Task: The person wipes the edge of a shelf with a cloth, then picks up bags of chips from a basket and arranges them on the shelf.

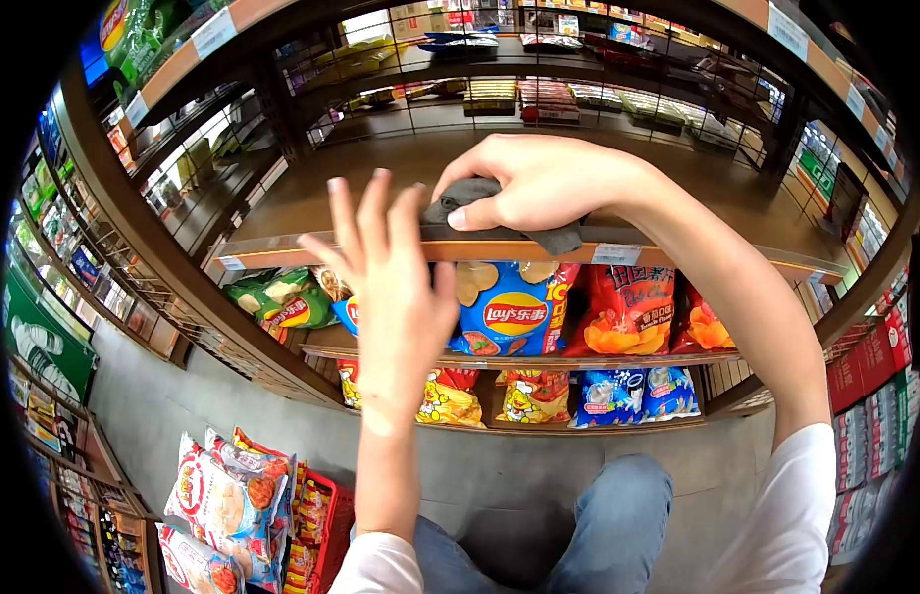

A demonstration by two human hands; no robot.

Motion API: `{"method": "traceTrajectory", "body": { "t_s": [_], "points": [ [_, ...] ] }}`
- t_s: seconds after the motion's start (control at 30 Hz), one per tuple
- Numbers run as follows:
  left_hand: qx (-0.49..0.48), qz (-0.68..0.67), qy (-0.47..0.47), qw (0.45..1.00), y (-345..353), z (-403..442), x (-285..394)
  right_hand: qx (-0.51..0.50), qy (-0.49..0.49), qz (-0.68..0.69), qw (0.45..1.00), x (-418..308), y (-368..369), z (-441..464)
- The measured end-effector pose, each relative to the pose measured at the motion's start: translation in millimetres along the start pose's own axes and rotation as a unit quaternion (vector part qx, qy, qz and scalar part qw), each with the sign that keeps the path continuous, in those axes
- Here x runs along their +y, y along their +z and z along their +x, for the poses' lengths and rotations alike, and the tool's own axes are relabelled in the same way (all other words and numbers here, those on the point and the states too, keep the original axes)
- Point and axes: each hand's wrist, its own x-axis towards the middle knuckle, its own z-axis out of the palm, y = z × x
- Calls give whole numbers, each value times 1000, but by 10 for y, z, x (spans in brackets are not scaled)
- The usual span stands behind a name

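Observation:
My right hand (524, 183) grips a dark grey cloth (554, 236) at the front edge of a brown shelf (311, 193). Part of the cloth hangs over the shelf's front strip. To its left, my left hand (391, 262) is raised with fingers spread, holding nothing, in front of the shelf edge. Just below the hands stand a blue Lay's chip bag (514, 312), a red chip bag (628, 307) and a green chip bag (287, 302). My left hand and forearm hide part of the bags behind them.
A lower shelf holds yellow snack bags (534, 396) and blue bags (609, 396). On the grey floor (460, 460) at left is a red basket (336, 535) beside large snack bags (232, 495). Wire mesh (420, 109) backs the shelf; more packets show behind it.

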Motion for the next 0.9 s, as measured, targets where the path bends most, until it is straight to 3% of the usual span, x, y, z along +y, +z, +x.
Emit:
{"method": "traceTrajectory", "body": {
  "t_s": [0.1, 0.43, 0.47, 0.57, 0.9],
  "points": [
    [26, -93, 1, 995, 95, -38, 71, -6, 15, 2, 1000, 23, -9, 16],
    [32, -78, 3, 996, 64, 2, 24, 40, -3, 0, 999, 58, 40, -2],
    [27, -78, 2, 997, 68, 1, 24, 12, 50, 23, 998, 45, 22, -32],
    [36, -69, 7, 997, 73, 2, 11, 27, 68, -2, 997, 21, -42, -191],
    [1, -56, 33, 998, 5, 57, 87, 20, 57, 44, 997, 196, -53, -284]
  ]
}}
